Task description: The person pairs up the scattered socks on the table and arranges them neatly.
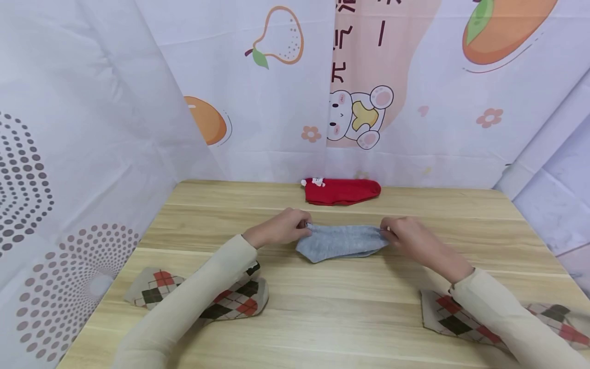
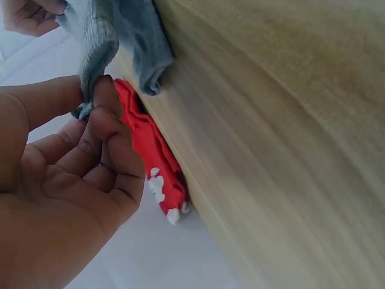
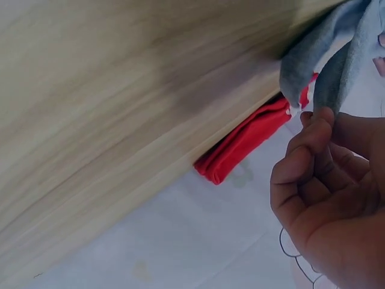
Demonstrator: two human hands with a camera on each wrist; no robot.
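Observation:
A grey-blue sock (image 1: 342, 242) is stretched sideways over the middle of the table, raised a little off the wood. My left hand (image 1: 289, 226) pinches its left end between thumb and fingertips, and my right hand (image 1: 407, 237) pinches the other end. In the left wrist view the left hand (image 2: 72, 156) grips a folded edge of cloth, while a second layer of grey-blue fabric (image 2: 143, 45) hangs beside it. The right wrist view shows the right hand (image 3: 328, 186) with thumb and index finger on a narrow tip.
Behind the hands, a red sock (image 1: 342, 191) with white trim lies at the table's back edge. An argyle sock (image 1: 239, 300) lies partly beneath the left sleeve, another argyle sock (image 1: 454, 315) beneath the right. A printed curtain (image 1: 258, 118) hangs behind the wooden table (image 1: 322, 328).

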